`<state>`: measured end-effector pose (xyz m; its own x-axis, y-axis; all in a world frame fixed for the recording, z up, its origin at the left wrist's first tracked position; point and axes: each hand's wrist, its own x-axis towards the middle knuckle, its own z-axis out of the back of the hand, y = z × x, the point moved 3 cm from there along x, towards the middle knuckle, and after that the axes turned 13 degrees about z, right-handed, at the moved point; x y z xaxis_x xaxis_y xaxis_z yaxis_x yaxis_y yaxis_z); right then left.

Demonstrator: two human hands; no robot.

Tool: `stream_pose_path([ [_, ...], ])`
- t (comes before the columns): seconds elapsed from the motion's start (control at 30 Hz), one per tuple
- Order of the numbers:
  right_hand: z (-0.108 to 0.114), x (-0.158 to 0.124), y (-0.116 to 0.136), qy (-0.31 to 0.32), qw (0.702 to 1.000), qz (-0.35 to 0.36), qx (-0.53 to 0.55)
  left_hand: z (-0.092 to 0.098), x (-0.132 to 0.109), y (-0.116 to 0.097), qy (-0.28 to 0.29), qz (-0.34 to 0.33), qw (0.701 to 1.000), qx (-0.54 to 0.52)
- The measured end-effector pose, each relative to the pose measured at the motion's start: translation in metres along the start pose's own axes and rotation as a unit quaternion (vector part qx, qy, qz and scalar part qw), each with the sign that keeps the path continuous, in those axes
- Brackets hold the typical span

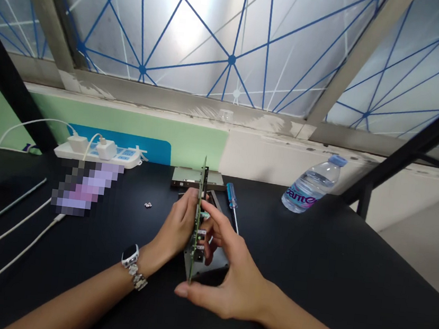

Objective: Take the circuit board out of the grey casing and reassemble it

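A green circuit board (192, 260) stands on edge, seen nearly side-on, with connectors on its right face. My left hand (176, 220) is closed on the board from its left side, its fingertips partly hidden behind it. My right hand (236, 273) grips the same board, thumb at the near edge and fingers curled along the right face. Under and behind the board lies a grey metal plate (210, 271), partly covered by my right hand. Beyond my hands rests a flat metal case (186, 176). To its right lies a blue-handled screwdriver (232, 195), shaft towards me.
Several small screws (148, 205) lie left of my hands on the black table (331, 295). A white power strip (124, 158) with plugs and cables stands back left, near a blurred-out object (88, 191). A water bottle (313, 184) tilts at back right.
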<state>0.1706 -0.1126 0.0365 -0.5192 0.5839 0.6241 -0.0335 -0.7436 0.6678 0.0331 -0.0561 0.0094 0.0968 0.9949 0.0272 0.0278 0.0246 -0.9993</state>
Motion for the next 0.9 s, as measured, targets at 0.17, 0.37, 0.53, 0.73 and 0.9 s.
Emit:
stream_pose_path([
  [0.17,-0.006,0.000,0.001,-0.018,1.000,0.022,-0.002,-0.004,-0.002,-0.001,0.001,0.008,1.000,-0.018],
  [0.37,-0.003,0.000,0.002,-0.011,1.000,0.025,-0.007,-0.005,-0.005,-0.002,0.014,0.030,0.999,-0.008],
  [0.53,0.003,-0.001,0.002,-0.048,0.996,0.010,0.080,0.002,-0.002,-0.010,-0.040,-0.012,0.998,0.048],
  [0.73,0.016,0.001,-0.015,-0.176,0.969,-0.089,0.150,0.015,0.006,-0.015,-0.072,-0.013,0.996,0.059],
  [0.9,0.029,0.003,-0.038,-0.224,0.948,-0.153,0.168,0.021,0.007,-0.023,-0.050,-0.022,0.998,-0.014],
])
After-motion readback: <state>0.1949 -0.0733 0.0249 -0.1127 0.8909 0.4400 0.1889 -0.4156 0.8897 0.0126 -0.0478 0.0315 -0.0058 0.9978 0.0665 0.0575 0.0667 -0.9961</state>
